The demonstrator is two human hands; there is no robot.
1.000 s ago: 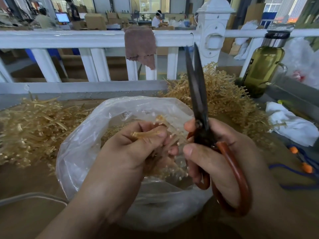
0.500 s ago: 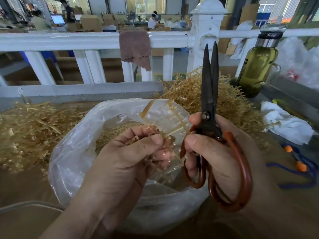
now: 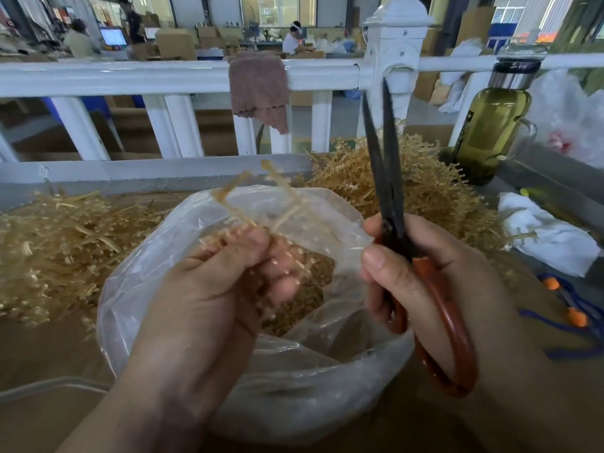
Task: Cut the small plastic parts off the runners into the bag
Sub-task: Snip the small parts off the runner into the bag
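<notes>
The runner [image 3: 283,209] looked light, thin and springy, probably brittle at the gates. You held its stem low, over the bag [image 3: 294,387], with the branches fanning toward 12 o'clock. Your left hand [image 3: 209,289] curled round it, thumb on top. At 3 o'clock your right hand [image 3: 425,289] gripped the scissors [image 3: 387,178], tips up and blades slightly apart.

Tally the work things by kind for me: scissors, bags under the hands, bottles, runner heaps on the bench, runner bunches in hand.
Scissors: 1, in the right hand
Clear bag: 1
Green bottle: 1
Runner heaps: 2, left heap, right heap
Runner bunch: 1, in the left hand
Total: 6
</notes>
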